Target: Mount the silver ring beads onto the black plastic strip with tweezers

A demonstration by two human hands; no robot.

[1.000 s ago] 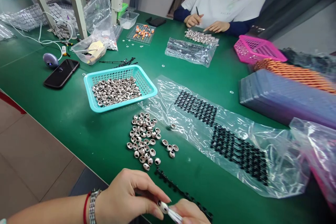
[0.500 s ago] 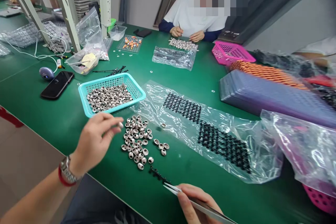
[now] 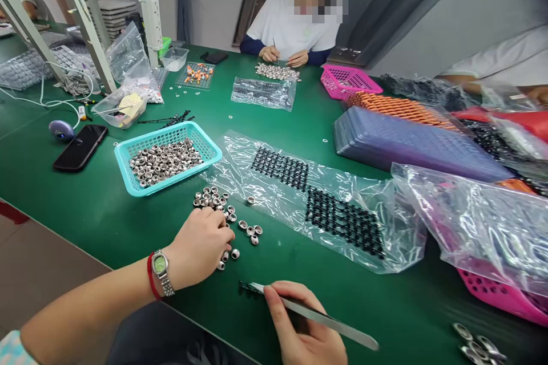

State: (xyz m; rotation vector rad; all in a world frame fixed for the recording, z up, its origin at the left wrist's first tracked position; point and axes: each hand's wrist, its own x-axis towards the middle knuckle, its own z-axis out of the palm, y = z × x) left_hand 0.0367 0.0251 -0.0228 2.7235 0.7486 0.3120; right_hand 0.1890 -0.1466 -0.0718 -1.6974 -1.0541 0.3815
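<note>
My left hand (image 3: 197, 251) reaches down into a loose pile of small silver ring-like metal pieces (image 3: 209, 196), palm down with fingers curled. Its fingertips are mostly hidden, so I cannot make out what is between them. In my right hand (image 3: 306, 325) is a pair of metal tweezers (image 3: 329, 324), gripped like a pen and pointing left. At the tweezers' tips lies a short black toothed strip (image 3: 244, 286), just below the pile and partly covered by the tips. A few metal pieces (image 3: 250, 230) sit apart, right of the pile.
A turquoise basket (image 3: 174, 181) of similar pieces stands behind my left hand. Rows of black strips (image 3: 345, 219) lie on clear plastic film (image 3: 274, 205). To the right are stacked plastic trays (image 3: 398, 145) and a pink basket (image 3: 500, 296). A co-worker (image 3: 291, 23) works opposite.
My left hand, earlier raised left of the pile with a small silver piece pinched, has moved right and down onto the pile. The tweezers lie flatter over the strip. The view has shifted.
</note>
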